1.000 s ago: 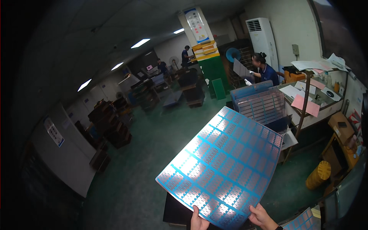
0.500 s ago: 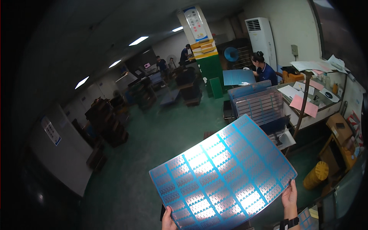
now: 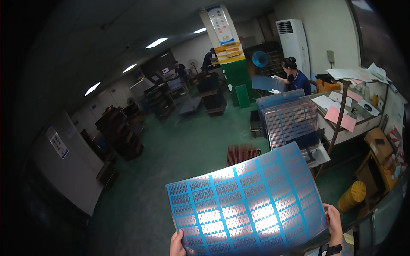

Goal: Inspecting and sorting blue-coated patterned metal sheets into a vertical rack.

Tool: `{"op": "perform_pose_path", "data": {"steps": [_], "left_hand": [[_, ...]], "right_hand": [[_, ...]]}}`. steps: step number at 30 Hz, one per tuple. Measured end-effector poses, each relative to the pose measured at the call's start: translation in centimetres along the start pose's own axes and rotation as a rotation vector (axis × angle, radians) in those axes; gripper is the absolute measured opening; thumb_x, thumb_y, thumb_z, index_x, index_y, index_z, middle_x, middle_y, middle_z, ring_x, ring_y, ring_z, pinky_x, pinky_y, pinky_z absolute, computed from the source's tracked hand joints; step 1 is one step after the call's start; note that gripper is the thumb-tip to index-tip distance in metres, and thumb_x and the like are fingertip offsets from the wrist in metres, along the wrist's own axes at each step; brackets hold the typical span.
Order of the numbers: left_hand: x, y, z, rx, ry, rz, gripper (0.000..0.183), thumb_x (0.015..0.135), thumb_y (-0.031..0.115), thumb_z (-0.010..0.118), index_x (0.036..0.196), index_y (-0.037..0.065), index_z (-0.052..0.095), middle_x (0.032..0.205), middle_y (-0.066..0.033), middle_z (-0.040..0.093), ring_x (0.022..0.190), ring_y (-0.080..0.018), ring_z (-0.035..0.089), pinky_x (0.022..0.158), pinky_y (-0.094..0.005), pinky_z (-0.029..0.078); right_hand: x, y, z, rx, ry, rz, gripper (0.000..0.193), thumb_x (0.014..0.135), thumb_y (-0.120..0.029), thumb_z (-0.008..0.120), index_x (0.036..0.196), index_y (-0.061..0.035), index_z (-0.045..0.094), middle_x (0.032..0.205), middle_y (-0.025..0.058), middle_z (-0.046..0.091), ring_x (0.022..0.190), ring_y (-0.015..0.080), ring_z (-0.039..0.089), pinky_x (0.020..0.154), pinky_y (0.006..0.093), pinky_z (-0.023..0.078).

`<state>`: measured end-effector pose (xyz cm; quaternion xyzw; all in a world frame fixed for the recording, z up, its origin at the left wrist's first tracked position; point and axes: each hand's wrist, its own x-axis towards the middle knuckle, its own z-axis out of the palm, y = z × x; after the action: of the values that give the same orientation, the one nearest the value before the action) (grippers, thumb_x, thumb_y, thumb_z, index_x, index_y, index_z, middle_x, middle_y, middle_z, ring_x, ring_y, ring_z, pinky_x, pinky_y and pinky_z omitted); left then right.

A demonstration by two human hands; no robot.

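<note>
A large, thin circuit board panel (image 3: 245, 205) spans the lower middle of the view, shiny copper-coloured with blue lines dividing rows of repeated patterns. Bright light glares off its middle. My left hand (image 3: 177, 244) grips its lower left edge, thumb on the top face. At the right edge my right hand (image 3: 333, 218) is closed on the same panel, its fingers partly hidden behind it. A dark band circles my right wrist. The sheet is held up tilted, bowed slightly along its far edge.
Beyond the panel stands a rack of similar panels (image 3: 290, 121), with a stack of brown-edged sheets (image 3: 242, 154) on the floor. A desk with papers (image 3: 340, 118) and a yellow cylinder (image 3: 352, 196) are to the right. A seated co-worker (image 3: 297, 79) in white gloves handles a blue sheet (image 3: 263, 83).
The panel has tipped and turned, its right side coming lower and its glare shifting. Both hands still hold it; my left moved slightly left, my right slightly right. The co-worker's sheet has tilted.
</note>
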<state>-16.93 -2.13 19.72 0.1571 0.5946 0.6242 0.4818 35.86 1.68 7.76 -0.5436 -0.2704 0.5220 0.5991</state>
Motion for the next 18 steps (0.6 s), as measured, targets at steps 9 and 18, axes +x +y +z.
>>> {"op": "perform_pose_path", "data": {"steps": [9, 18], "left_hand": [[2.8, 0.7, -0.5, -0.018, -0.271, 0.397, 0.02, 0.095, 0.02, 0.047, 0.106, 0.004, 0.051, 0.098, -0.0034, 0.061, 0.087, -0.0138, 0.059, 0.081, -0.0289, 0.048], [6.6, 0.2, 2.3, 0.025, -0.479, 0.908, 0.015, 0.088, 0.013, 0.06, 0.097, 0.003, 0.054, 0.118, -0.0147, 0.051, 0.106, -0.0223, 0.053, 0.095, -0.0363, 0.042]], "right_hand": [[1.0, -5.6, 3.2, -0.021, -0.235, -0.174, 0.017, 0.089, -0.012, 0.059, 0.103, -0.0061, 0.052, 0.076, -0.0019, 0.061, 0.063, 0.0044, 0.055, 0.056, 0.0188, 0.043], [8.7, -4.4, -2.5, 0.195, -0.059, -0.727, 0.021, 0.093, -0.019, 0.051, 0.11, -0.0065, 0.049, 0.126, 0.0054, 0.047, 0.111, 0.0181, 0.047, 0.095, 0.0323, 0.038]]}}
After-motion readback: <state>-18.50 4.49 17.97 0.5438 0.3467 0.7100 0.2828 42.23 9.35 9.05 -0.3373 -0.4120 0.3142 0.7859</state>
